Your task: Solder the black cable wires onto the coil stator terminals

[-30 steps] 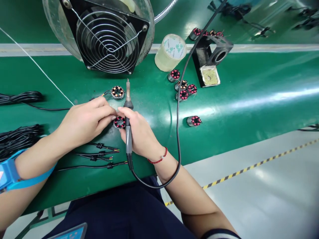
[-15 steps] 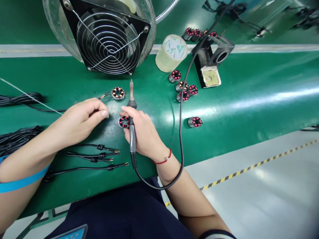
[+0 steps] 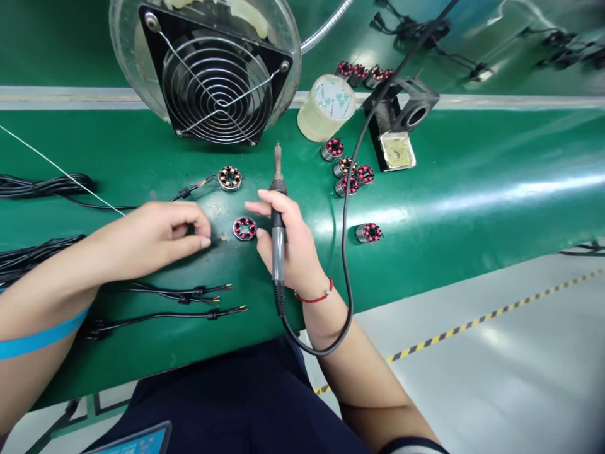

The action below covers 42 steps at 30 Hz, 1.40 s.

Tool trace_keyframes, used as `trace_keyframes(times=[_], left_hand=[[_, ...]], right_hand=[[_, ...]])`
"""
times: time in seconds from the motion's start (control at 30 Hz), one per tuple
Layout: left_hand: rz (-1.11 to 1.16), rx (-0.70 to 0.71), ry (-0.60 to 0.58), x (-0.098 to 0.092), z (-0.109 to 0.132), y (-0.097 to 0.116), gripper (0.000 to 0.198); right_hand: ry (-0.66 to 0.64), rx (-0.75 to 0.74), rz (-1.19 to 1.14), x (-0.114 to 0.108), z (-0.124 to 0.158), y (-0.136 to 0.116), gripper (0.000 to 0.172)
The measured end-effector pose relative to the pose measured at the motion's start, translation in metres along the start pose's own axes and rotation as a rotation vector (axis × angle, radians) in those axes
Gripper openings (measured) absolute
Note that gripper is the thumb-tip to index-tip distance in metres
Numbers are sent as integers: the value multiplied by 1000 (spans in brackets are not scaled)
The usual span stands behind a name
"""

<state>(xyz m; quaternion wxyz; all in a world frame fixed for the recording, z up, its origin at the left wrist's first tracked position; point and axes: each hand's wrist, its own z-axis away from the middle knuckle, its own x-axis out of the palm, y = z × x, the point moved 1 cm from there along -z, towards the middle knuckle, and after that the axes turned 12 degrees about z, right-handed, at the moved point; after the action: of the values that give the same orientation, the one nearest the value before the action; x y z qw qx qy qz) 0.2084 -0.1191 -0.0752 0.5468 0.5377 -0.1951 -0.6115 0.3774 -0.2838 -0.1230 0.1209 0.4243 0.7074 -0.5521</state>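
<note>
My left hand [image 3: 174, 233] is closed in a pinch, and fine wire ends [image 3: 224, 239] with a yellow tip stick out past its fingertips; they appear to belong to a cable hidden by the hand. In my right hand [image 3: 293, 246] is a soldering iron [image 3: 278, 233], its tip pointing away from me. The thumb of that hand is beside a small motor stator [image 3: 244, 228] with red windings, lying on the green bench. Behind it sits a stator with copper windings [image 3: 229, 179], wired to a black cable [image 3: 186, 192].
Several black cables [image 3: 189, 293] with bared ends lie before my left hand. A fan [image 3: 220, 94] stands at the back, beside a tape roll [image 3: 326, 110] and an iron stand [image 3: 397, 126] with a sponge. Several stators [image 3: 347, 176] sit right; the iron's cord [image 3: 347, 252] loops past them.
My right hand has moved right with the soldering iron, leaving the red-wound stator on the bench. My left hand has come nearer me, and one cable is gone from the front group.
</note>
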Motion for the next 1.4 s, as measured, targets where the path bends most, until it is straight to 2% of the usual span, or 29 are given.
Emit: trace_keyframes(times=[0.07,0.1,0.3,0.5,0.63,0.73,0.83,1.1,1.17,1.3,1.4], left_hand=[[82,-99,117,-5,0,3,30],[132,-137,138,-6,0,3,31],[320,-142,77,-5,2,6,27],[314,-136,13,-5,1,6,29],[381,-87,69,-3,0,8,32],[372,-60,96,2,0,8,29],[254,-26,98,7,0,6,28],[102,31,117,10,0,3,30],[152,33,91,9,-1,6,30],[394,-98,-54,11,-3,12,28],[408,-144,-30,14,-5,12,23]], right_hand=[[79,50,-122,4,2,-8,47],[101,82,-183,7,2,-14,46],[87,220,-381,14,1,-44,51],[87,226,-495,23,0,-44,48],[112,219,-573,33,1,-35,48],[121,218,-557,37,3,-32,51],[142,184,-498,37,3,-32,54],[218,54,-359,34,0,-36,50],[220,45,-362,34,1,-37,50],[201,58,-339,35,3,-37,48],[168,118,-334,36,4,-36,48]])
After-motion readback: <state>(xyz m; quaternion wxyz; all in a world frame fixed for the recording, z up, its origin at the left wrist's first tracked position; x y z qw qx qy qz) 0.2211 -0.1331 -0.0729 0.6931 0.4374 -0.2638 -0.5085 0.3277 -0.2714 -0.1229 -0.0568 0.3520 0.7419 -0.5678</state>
